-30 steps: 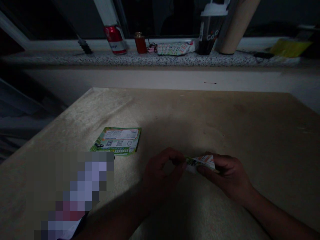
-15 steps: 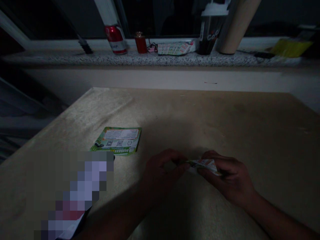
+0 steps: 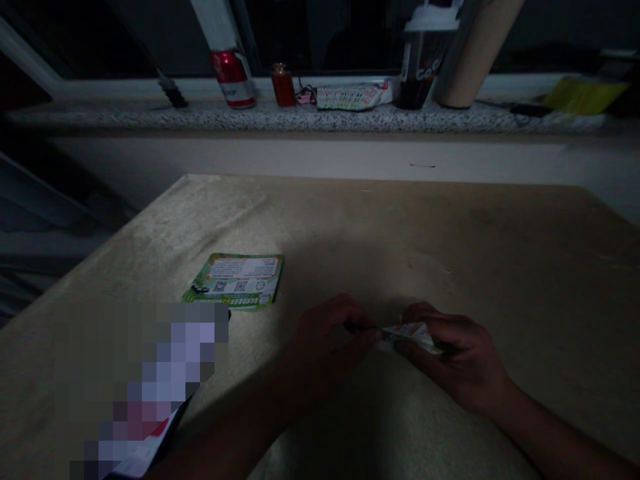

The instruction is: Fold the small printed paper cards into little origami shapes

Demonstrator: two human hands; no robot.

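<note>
Both my hands hold a small folded paper leaflet (image 3: 410,334) with green, white and orange print, just above the tan table (image 3: 400,233). My left hand (image 3: 325,343) pinches its left end between thumb and fingers. My right hand (image 3: 453,357) grips its right part, fingers curled over the top. A second, flat green leaflet (image 3: 235,280) lies on the table to the left of my hands, about a hand's width from my left hand.
A blurred-out object (image 3: 150,387) lies at the table's near left corner. On the stone window sill (image 3: 300,119) behind stand a red can (image 3: 233,79), a small red lighter (image 3: 283,85), a printed packet (image 3: 353,97), a dark cup (image 3: 423,63) and a cardboard tube (image 3: 475,53).
The folded leaflet has been pressed flatter and lower between my hands, and my right fingers have closed further over it. The hands stay in the same spot.
</note>
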